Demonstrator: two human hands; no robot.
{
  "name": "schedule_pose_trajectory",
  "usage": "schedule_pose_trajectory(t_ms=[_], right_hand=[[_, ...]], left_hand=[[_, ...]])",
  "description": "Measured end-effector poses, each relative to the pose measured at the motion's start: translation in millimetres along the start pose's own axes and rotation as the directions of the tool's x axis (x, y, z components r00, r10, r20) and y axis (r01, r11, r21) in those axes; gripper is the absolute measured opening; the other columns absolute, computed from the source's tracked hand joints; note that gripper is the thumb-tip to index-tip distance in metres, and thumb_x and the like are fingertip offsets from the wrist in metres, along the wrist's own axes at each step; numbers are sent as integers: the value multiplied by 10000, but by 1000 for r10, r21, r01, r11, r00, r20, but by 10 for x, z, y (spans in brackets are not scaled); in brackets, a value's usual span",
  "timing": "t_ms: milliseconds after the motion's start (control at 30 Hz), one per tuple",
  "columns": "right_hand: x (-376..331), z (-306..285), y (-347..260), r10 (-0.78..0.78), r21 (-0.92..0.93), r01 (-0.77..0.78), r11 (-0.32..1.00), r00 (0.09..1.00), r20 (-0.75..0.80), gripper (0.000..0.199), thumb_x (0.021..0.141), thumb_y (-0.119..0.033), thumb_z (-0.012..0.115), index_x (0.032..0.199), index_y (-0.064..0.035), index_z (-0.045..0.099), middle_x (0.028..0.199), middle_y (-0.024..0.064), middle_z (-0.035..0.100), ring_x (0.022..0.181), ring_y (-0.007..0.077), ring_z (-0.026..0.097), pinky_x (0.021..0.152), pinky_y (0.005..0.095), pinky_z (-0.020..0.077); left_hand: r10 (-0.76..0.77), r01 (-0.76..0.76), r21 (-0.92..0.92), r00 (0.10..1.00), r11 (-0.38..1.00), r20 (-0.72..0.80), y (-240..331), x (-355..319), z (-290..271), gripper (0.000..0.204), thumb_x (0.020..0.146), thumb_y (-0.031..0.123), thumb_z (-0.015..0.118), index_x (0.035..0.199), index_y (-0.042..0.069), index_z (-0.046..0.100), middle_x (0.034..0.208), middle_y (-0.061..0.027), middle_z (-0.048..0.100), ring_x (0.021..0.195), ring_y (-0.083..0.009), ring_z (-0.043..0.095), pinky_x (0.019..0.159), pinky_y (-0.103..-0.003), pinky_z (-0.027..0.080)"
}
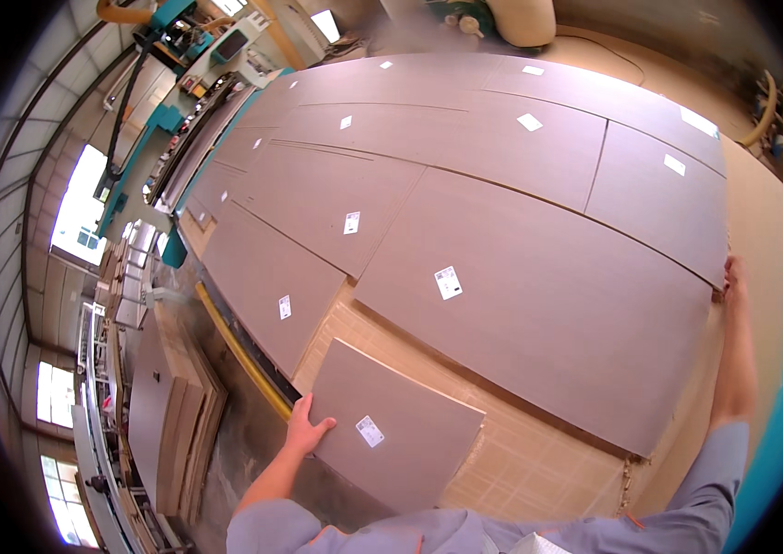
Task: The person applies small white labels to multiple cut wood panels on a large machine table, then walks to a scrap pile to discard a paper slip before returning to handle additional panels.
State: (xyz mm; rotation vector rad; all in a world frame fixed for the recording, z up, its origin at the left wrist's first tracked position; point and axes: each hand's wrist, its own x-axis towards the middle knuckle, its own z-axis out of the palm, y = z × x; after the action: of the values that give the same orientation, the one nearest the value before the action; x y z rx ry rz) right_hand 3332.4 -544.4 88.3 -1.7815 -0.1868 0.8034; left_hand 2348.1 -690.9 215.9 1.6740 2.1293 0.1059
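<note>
My left hand (306,427) grips the left edge of a small grey-brown panel (401,434) that lies tilted on the pale gridded machine bed (539,462) right in front of me; a white label sits on it. My right hand (734,277) reaches far out to the right and rests on the right edge of a large grey-brown panel (558,305). That big panel lies flat on the bed and also carries a white label.
Several more cut grey-brown panels (336,194) with labels cover the bed beyond. A yellow rail (239,351) runs along the bed's left side. Stacked boards (174,415) lie on the floor at left. A teal machine (156,120) stands at the back left.
</note>
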Motion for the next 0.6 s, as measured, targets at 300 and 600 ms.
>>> schedule_pose_trajectory(t_ms=[300,600], right_hand=[[-665,-99,-547,196,-51,-189,981,954,225,282,760,-421,526,746,-146,588,643,-30,484,609,108,453,478,267,343],[-1284,417,-1632,-163,191,82,978,874,459,485,804,-355,651,1154,-38,539,935,67,623,799,171,612,758,321,520]], left_hand=[[-41,41,4,998,999,48,13,29,9,904,706,362,774,1400,-5,326,1411,-158,360,1297,-301,382,1071,-362,334],[-72,71,19,996,997,59,80,21,-32,905,703,328,779,1400,-22,319,1399,-179,359,1293,-311,383,1072,-362,333]])
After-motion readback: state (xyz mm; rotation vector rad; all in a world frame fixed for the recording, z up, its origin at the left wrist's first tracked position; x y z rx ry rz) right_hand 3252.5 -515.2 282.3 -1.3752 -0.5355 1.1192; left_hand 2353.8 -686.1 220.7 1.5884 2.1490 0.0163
